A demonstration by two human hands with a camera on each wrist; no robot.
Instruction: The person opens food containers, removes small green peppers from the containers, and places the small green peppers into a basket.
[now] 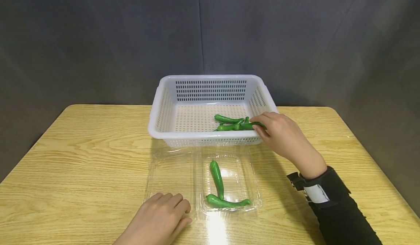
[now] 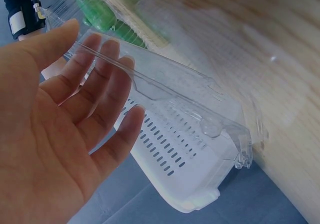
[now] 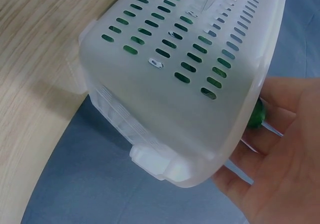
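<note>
My right hand (image 1: 279, 133) reaches over the front right of a white slotted basket (image 1: 210, 135). Thumb and fingers pinch one end of a long green pepper (image 1: 251, 126) inside it. In the right wrist view, a bit of that green pepper (image 3: 257, 115) shows between the fingers, past the rim. More green peppers (image 1: 228, 119) lie around it. My left hand (image 1: 162, 216), fingers loosely bent and thumb apart, is at the front edge of the clear lid (image 1: 174, 175). The clear container (image 1: 236, 175) carries two green peppers, one lengthwise (image 1: 217, 179), one across the front (image 1: 226, 202).
The opened clear container lies on a wooden table (image 1: 82, 164), directly before the basket, lid half on the left. A dark grey curtain (image 1: 131, 37) hangs behind the table. The basket's front wall rises between the container and the peppers inside.
</note>
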